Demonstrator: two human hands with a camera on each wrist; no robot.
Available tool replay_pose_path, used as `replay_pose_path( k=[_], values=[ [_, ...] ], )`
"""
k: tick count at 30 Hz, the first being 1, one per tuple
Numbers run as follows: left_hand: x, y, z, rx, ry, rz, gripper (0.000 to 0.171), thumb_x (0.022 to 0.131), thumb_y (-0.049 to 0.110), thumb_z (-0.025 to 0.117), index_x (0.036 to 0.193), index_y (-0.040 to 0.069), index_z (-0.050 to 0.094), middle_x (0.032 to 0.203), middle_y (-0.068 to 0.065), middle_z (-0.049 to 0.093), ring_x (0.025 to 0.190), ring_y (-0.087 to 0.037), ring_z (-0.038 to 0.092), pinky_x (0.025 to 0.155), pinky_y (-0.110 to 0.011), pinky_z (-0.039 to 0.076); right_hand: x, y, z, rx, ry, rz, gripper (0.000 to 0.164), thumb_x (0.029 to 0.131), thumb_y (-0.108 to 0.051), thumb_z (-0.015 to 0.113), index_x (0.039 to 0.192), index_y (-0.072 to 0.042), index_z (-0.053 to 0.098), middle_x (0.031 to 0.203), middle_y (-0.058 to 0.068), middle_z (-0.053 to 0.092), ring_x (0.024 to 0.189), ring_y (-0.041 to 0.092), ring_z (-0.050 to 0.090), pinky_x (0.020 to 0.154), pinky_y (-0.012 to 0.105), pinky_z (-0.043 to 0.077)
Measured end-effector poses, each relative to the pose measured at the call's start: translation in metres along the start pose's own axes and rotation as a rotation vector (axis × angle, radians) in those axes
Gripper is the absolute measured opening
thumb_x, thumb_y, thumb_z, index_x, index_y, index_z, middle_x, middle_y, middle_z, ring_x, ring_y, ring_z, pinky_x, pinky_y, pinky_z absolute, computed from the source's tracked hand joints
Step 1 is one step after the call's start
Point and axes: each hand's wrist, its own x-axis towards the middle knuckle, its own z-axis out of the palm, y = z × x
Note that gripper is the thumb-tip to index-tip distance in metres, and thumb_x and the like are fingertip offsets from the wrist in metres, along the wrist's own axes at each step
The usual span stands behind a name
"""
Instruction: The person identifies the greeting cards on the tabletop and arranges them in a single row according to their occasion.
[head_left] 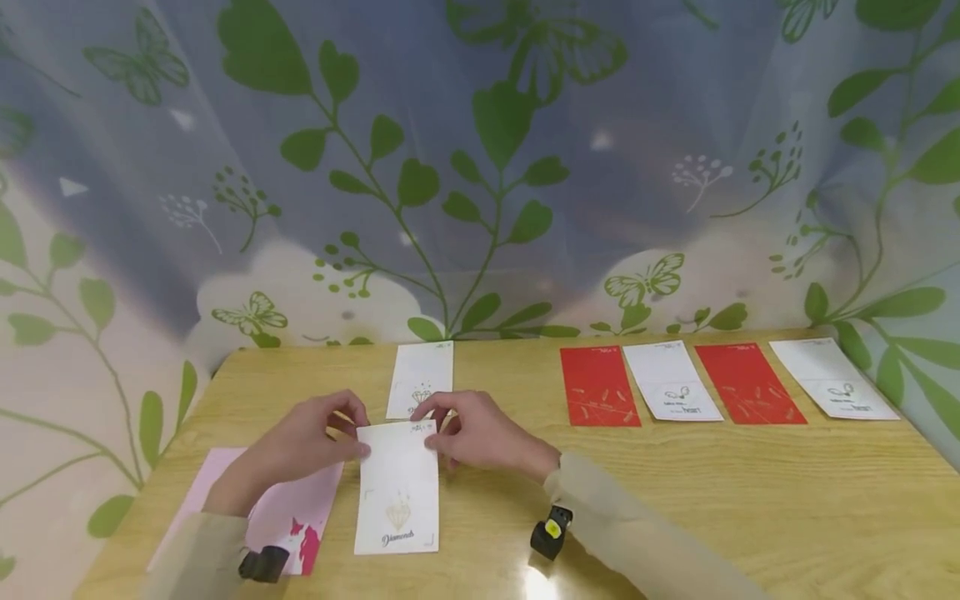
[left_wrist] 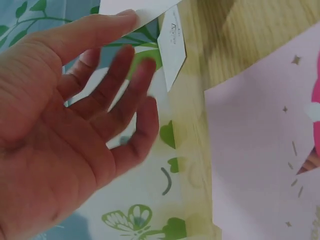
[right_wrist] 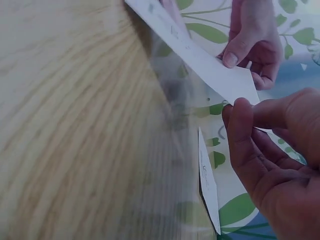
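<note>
A white card (head_left: 398, 492) printed with a gold diamond and the word "Diamonds" is held between both hands, its far end raised off the table. My left hand (head_left: 311, 437) pinches its left edge, thumb on top; the thumb also shows against the card (left_wrist: 145, 11) in the left wrist view. On the opposite edge, thumb and fingertips of my right hand (head_left: 480, 435) pinch the card (right_wrist: 200, 62), seen closely in the right wrist view. Just beyond lies a second white diamond card (head_left: 422, 371), partly covered by the right fingers.
A pink sheet (head_left: 322, 500) with a magenta figure lies under the left forearm. Along the right back stand out a red card (head_left: 600, 385), a white card (head_left: 671, 379), another red card (head_left: 750, 383) and another white card (head_left: 832, 377). Behind the wooden table (head_left: 675, 508) hangs a leaf-patterned curtain (head_left: 465, 167).
</note>
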Motion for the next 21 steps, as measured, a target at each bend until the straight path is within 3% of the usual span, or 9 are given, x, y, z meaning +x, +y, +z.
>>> replay_pose_path(
  k=[5, 10, 14, 21],
  values=[
    [-0.004, -0.001, 0.006, 0.144, 0.018, -0.027, 0.024, 0.084, 0.018, 0.083, 0.096, 0.018, 0.062, 0.106, 0.002, 0.068, 0.114, -0.027, 0.064, 0.095, -0.047, 0.053, 0.0, 0.001, 0.006, -0.152, -0.049, -0.035, 0.027, 0.095, -0.005, 0.068, 0.121, -0.012, 0.068, 0.09, 0.003, 0.06, 0.062, 0.017, 0.067, 0.055, 0.022, 0.051],
    [-0.017, -0.009, 0.005, 0.196, 0.04, -0.053, 0.029, 0.085, 0.022, 0.082, 0.108, 0.016, 0.067, 0.117, -0.004, 0.067, 0.117, -0.032, 0.062, 0.099, -0.055, 0.051, 0.004, 0.001, 0.013, -0.362, -0.059, -0.086, 0.027, 0.095, -0.006, 0.068, 0.121, -0.012, 0.069, 0.086, -0.003, 0.062, 0.072, 0.004, 0.057, 0.066, 0.018, 0.049],
    [-0.035, -0.026, -0.007, 0.257, 0.093, -0.093, 0.036, 0.086, 0.023, 0.081, 0.118, 0.012, 0.068, 0.122, -0.009, 0.067, 0.116, -0.036, 0.062, 0.096, -0.057, 0.051, 0.007, 0.0, 0.018, -0.472, -0.061, -0.095, 0.029, 0.094, -0.007, 0.066, 0.122, -0.011, 0.069, 0.081, -0.006, 0.06, 0.071, 0.004, 0.053, 0.067, 0.017, 0.046],
    [-0.067, -0.063, -0.028, 0.367, 0.132, -0.185, 0.037, 0.082, 0.021, 0.083, 0.115, 0.011, 0.07, 0.113, -0.015, 0.066, 0.105, -0.036, 0.063, 0.084, -0.053, 0.053, 0.01, -0.001, 0.022, -0.543, -0.074, -0.085, 0.034, 0.092, -0.007, 0.067, 0.125, -0.013, 0.068, 0.077, -0.009, 0.059, 0.066, 0.003, 0.05, 0.063, 0.017, 0.042]
  ],
)
